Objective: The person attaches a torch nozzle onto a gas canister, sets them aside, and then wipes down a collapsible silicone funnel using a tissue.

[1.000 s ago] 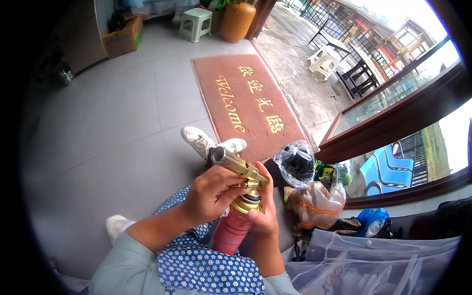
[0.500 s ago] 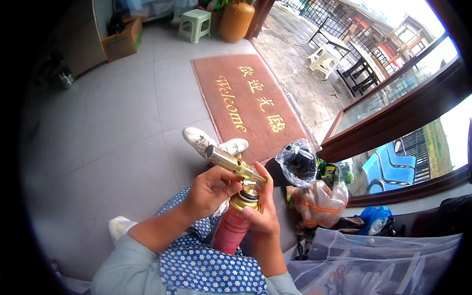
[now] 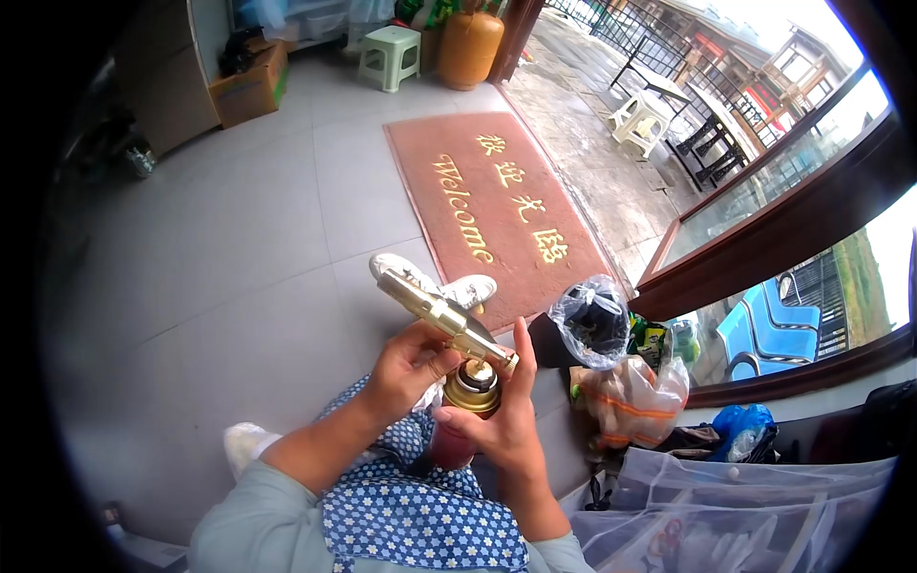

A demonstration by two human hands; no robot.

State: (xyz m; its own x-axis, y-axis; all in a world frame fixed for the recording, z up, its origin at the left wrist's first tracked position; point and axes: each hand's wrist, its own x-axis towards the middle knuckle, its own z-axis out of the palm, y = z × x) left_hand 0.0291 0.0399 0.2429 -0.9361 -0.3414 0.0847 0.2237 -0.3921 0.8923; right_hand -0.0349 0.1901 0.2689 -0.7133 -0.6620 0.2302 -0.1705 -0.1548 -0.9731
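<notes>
My left hand (image 3: 413, 374) pinches a brass-coloured gas torch head (image 3: 435, 311), whose wide tube points up and to the left. Below it stands a red gas canister (image 3: 451, 447) with a gold collar, close to my lap. Its pale valve tip and dark ring are exposed just under the torch head's near end. My right hand (image 3: 506, 420) is wrapped round the canister, thumb across its upper side, and its raised index finger is beside the torch head's end. A blue flowered apron (image 3: 411, 525) covers my lap, partly behind the canister.
A bin with a clear liner (image 3: 590, 325) and a plastic bag (image 3: 632, 401) are on my right, near a translucent container (image 3: 745, 516). Ahead lie a red welcome mat (image 3: 420, 153), a stool (image 3: 390, 59) and an orange gas cylinder (image 3: 470, 48). A glass door stands open.
The torch head has come up off the canister's top, exposing the valve. The canister sits slightly lower in my right hand. The view has shifted a little.
</notes>
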